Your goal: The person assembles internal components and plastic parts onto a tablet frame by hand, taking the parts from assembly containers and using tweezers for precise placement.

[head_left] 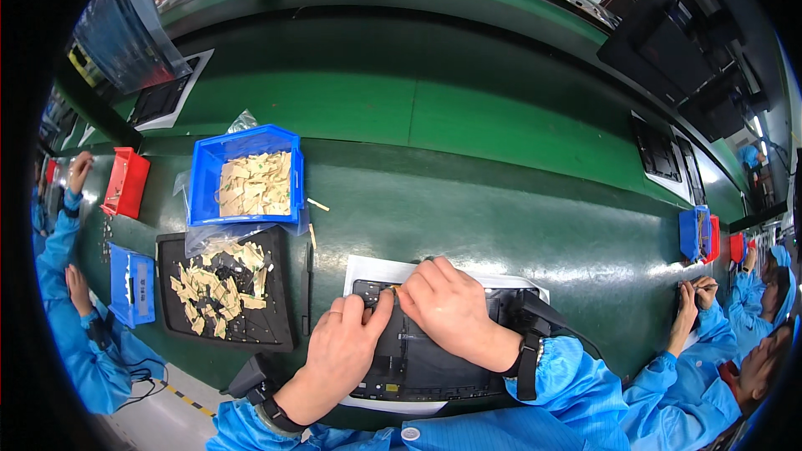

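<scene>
A flat black plastic panel, like a device housing, lies on a white sheet in front of me. My left hand reaches over its left side with the fingers bent and pressed together at the upper left corner. My right hand meets it there, fingers curled and fingertips nearly touching the left ones. Something tiny and yellowish shows between the fingertips, too small to name. Both hands touch or hover just above the panel's edge; its upper middle is hidden beneath my right hand and wrist.
Left of the panel, a black tray holds many beige strips. Behind it stands a blue bin of similar strips. A red bin and a smaller blue bin stand further left. Co-workers sit on both sides.
</scene>
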The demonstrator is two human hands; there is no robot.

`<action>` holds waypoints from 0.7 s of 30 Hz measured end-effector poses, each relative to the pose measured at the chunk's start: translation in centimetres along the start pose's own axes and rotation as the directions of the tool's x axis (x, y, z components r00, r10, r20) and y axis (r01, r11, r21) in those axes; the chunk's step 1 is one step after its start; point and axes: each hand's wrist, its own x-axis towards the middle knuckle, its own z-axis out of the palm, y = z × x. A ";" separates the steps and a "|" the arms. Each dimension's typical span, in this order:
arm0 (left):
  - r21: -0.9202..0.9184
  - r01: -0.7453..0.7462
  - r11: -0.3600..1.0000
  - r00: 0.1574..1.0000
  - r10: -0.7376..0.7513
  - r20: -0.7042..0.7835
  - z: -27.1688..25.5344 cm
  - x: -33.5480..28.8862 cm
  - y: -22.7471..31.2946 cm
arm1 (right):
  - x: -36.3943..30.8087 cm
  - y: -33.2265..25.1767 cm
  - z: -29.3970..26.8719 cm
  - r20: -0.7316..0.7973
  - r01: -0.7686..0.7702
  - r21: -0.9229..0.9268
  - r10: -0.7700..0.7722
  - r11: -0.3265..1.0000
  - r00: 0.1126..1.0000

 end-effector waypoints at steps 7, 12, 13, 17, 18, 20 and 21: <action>0.157 -0.072 0.985 0.992 0.054 0.115 -0.8 0.2 0.0 | 0.3 1.0 -1.1 0.168 -0.219 0.210 0.186 0.953 0.968; 0.186 -0.103 0.977 0.994 0.093 0.061 -0.3 -1.1 0.0 | 0.4 1.5 -2.0 0.299 -0.401 0.442 0.290 0.802 0.909; 0.165 -0.091 0.982 0.996 0.089 0.020 -0.3 -1.2 -0.1 | 0.2 1.6 -2.0 0.299 -0.404 0.439 0.293 0.803 0.908; 0.107 -0.070 0.992 0.998 0.069 0.011 -0.5 -1.1 -0.1 | -0.2 1.7 -1.9 0.171 0.025 0.252 -0.069 0.967 0.983; 0.108 -0.068 0.992 0.998 0.067 0.012 -0.5 -1.1 -0.1 | -0.2 1.6 -1.9 0.197 0.082 0.170 -0.115 0.982 0.974; 0.108 -0.083 0.991 0.997 0.082 0.012 -0.5 -1.0 -0.2 | 0.0 1.7 -1.8 0.202 0.118 0.145 -0.146 0.982 0.968; 0.108 -0.083 0.991 0.997 0.082 0.012 -0.5 -1.0 -0.2 | 0.0 1.8 -1.8 0.207 0.154 0.117 -0.176 0.981 0.962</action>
